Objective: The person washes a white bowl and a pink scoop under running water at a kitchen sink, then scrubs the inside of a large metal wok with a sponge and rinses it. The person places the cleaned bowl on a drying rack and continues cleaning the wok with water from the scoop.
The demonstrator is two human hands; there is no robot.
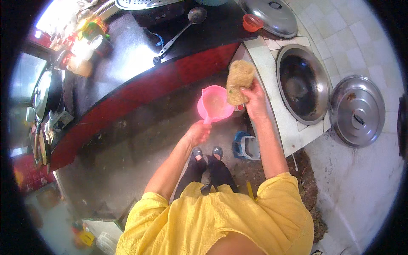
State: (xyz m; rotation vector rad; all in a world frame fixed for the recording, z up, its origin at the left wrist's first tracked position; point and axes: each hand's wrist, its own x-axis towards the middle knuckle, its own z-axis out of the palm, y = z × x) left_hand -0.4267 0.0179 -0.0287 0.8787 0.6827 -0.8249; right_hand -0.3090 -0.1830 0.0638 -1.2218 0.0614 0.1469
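My left hand is closed around the handle of a pink plastic dipper, whose open bowl faces up; liquid seems to be inside, though its level is unclear. In my right hand is a tan, fibrous scrubbing pad or loofah, gripped at its lower end. The pad is just right of the dipper's rim and appears to overlap it in the view. Beyond my right hand, a wide metal wok is set into the white tiled stove.
A metal lid lies right of the wok, another lid above it. The dark counter holds a long-handled ladle and a red plastic cup. A blue and white container stands on the floor beside the stove.
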